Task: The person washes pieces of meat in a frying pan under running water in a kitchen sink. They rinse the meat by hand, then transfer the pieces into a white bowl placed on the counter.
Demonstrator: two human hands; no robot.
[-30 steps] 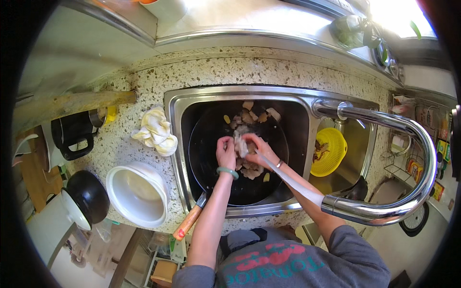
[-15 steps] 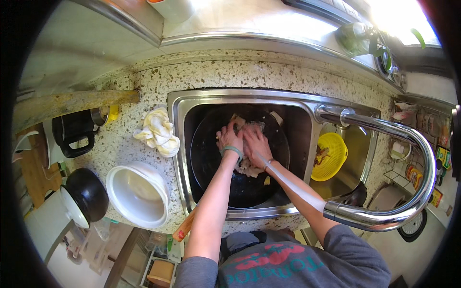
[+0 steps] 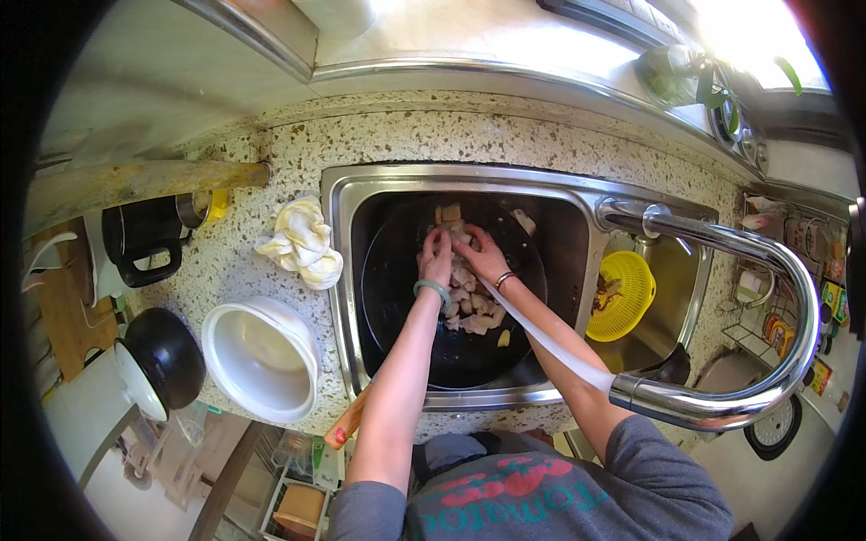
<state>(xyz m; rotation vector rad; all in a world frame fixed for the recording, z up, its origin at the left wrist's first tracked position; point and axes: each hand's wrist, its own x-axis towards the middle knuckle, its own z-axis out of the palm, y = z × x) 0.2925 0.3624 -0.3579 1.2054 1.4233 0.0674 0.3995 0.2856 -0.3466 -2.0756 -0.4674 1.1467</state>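
Note:
Inside the sink's left basin sits a wide black wok with a wooden handle reaching over the front rim. Pale chunks of raw meat lie in a heap at its middle. My left hand and my right hand close on the far part of the heap from both sides, fingers curled around pieces, fingertips near each other. From the curved chrome faucet, a stream of water runs past my right forearm toward the wok.
A yellow colander with brownish scraps stands in the right basin. Left of the sink are a crumpled pale cloth, a white bowl and a black pot. The faucet arches over the right side.
My hands have gone from lying flattened over the meat to cupping it from the sides. More of the heap shows nearer to me.

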